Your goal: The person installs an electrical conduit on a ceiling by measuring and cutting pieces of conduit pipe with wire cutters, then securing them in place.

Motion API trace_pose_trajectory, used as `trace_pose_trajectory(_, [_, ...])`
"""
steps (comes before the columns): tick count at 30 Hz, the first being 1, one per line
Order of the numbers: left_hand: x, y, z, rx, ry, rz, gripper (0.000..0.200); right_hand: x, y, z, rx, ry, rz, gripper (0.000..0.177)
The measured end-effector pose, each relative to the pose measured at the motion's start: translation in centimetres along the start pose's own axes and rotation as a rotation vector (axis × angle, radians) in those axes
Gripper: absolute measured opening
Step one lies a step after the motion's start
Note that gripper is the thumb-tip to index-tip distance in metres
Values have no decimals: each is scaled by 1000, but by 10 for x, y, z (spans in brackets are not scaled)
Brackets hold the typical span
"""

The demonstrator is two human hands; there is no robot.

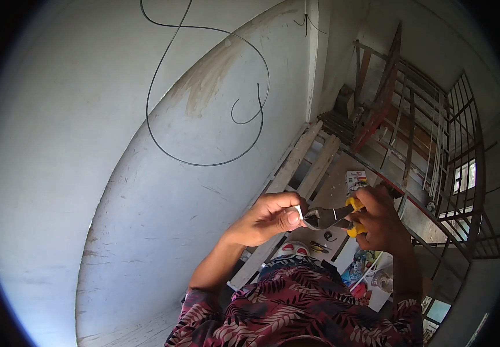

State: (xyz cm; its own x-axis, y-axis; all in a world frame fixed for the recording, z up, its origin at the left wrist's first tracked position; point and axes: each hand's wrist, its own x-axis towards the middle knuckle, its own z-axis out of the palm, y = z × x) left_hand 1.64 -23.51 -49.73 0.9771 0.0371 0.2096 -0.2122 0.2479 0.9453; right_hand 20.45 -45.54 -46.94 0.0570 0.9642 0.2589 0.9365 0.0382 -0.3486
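Pliers (pixel 335 217) in right hand (pixel 380 224); left hand (pixel 268 218) pinching white piece (pixel 300 211)

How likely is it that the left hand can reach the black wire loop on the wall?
Likely not straight away: the left hand pinches a white piece against the pliers, and the black wire hangs well apart on the wall, though nothing stands between.
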Motion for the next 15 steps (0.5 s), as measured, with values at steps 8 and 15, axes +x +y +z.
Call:
trace_pose_trajectory(8, [2, 1, 5, 128, 165, 3, 28, 0, 5, 25, 44, 67, 0, 25])
trace_pose_trajectory(15, [0, 0, 5, 346, 271, 65, 28, 0, -2, 26, 95, 81, -8, 35])
